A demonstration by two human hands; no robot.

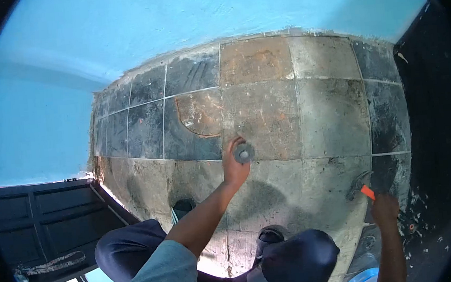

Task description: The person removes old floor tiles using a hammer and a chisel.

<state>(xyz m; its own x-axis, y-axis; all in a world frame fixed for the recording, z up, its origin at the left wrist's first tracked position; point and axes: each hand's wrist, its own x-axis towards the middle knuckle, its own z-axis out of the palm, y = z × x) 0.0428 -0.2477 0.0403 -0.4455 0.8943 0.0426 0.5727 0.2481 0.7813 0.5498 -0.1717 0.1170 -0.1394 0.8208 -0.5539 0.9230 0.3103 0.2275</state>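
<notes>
My left hand [235,164] is closed around what looks like a chisel [244,154], seen from its top end. It has a round grey guard with a pale knob in the middle; its blade is hidden below. The hand is over the floor, close to the corner of a dark tile [194,147]. Out to the right, my right hand [385,210] grips a hammer [367,192] with a bright orange neck. Its dark curved head is hard to tell from the floor behind it.
Bare cement squares [332,116] lie among dark tiles [145,126]. One tile is broken along a curved edge. A light blue wall [200,16] rises at the back. My bent knees [298,262] and a blue container [362,279] are in front; a dark panelled door [56,212] stands left.
</notes>
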